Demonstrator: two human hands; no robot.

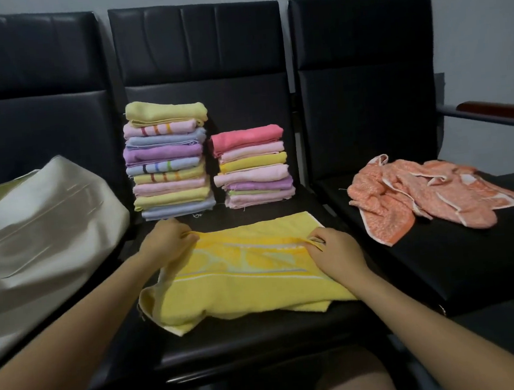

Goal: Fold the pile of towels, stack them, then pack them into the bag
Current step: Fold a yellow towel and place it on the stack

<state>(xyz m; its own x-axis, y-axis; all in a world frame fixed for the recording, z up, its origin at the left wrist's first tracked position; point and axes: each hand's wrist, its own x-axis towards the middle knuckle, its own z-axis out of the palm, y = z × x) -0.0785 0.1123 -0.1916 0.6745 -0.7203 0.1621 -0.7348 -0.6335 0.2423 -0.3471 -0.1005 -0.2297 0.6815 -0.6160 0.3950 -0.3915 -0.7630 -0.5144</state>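
Observation:
A yellow towel (241, 283) lies partly folded on the middle black seat (261, 334). My left hand (166, 243) pinches its far left edge, and my right hand (335, 250) pinches its far right edge. Behind it stand two stacks of folded towels: a tall stack (168, 159) on the left and a shorter stack (253, 167) on the right. An unfolded orange towel (420, 193) lies crumpled on the right seat. The cream bag (35, 233) rests on the left seat.
Three black padded chairs stand in a row against a grey wall. A wooden armrest (497, 111) juts out at the far right. The front of the right seat (473, 269) shows bare black padding.

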